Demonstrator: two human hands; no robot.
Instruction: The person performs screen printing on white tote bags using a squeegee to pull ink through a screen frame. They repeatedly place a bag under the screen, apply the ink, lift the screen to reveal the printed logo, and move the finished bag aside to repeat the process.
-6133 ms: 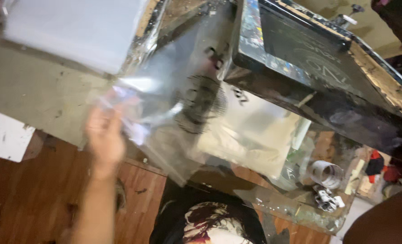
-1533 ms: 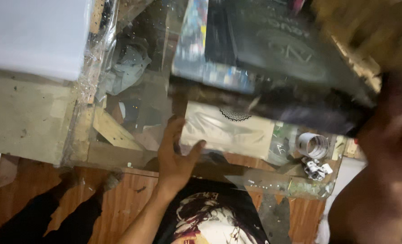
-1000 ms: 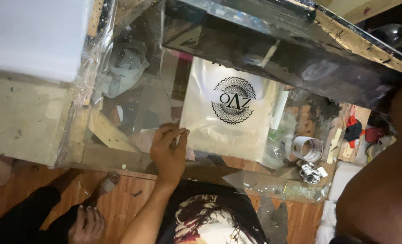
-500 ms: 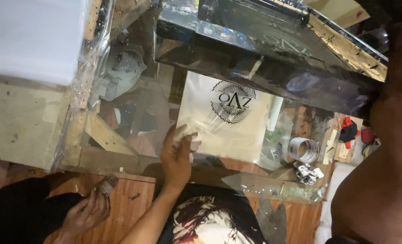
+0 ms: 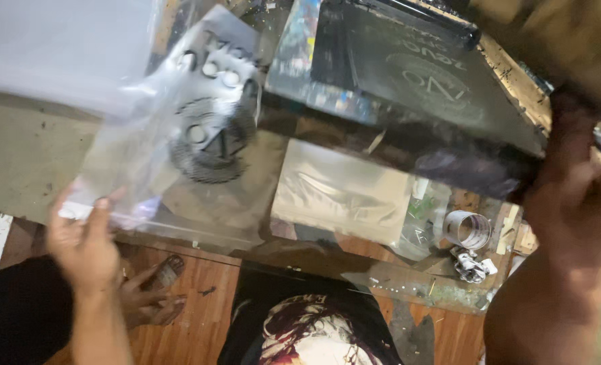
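Note:
My left hand (image 5: 84, 243) grips the lower corner of a clear plastic bag (image 5: 192, 149) printed with a round black emblem and holds it up over the left side of the table. My right hand (image 5: 578, 203) clasps the right end of a dark screen-printing frame (image 5: 409, 88), which is tilted up above the table. Under the frame a plain, unprinted bag (image 5: 341, 192) lies flat on the worktop.
A stack of white sheets (image 5: 57, 47) sits at the top left. A roll of clear tape (image 5: 467, 230) and crumpled paper (image 5: 471, 263) lie by the table's right front edge. Another person's hand (image 5: 148, 297) and dark sleeve show low on the left, over the wooden floor.
My left hand has lifted the printed bag off the spot under the frame and carried it left. An unprinted bag now lies there. My right hand stays on the frame.

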